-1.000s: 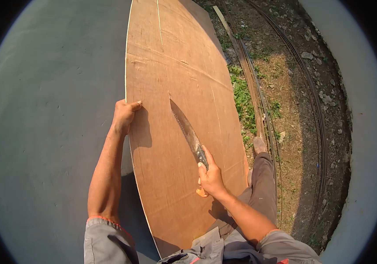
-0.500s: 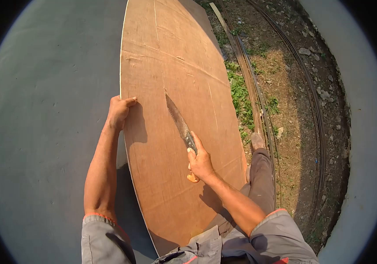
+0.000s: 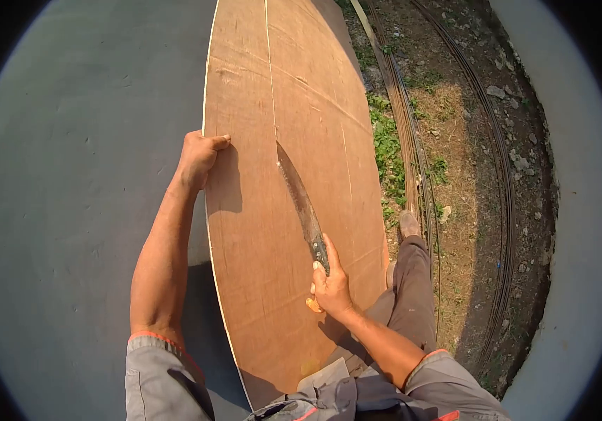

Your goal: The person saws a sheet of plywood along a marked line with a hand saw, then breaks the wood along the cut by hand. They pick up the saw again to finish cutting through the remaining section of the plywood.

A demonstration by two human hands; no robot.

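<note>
A long plywood sheet (image 3: 259, 281) stretches away from my body. My left hand (image 3: 201, 156) grips its left edge, thumb lying on the top face and fingers hidden beneath. In my right hand (image 3: 332, 288) is a hand saw (image 3: 301, 203) with a curved, rusty blade, held by its handle. The orange handle end shows below my fist. The blade's far end sits in a thin cut line that runs up the sheet away from me.
A smooth grey surface (image 3: 83, 196) fills the left side. On the right, long metal rods (image 3: 413, 140) lie on dirt with green weeds (image 3: 387, 151) and stones, beside a pale wall (image 3: 589, 281). My shoe (image 3: 409, 223) stands near the rods.
The saw and my right hand have drawn back toward my body, and more of the blade shows. The sheet appears shifted slightly right in view, with my left hand still on its edge.
</note>
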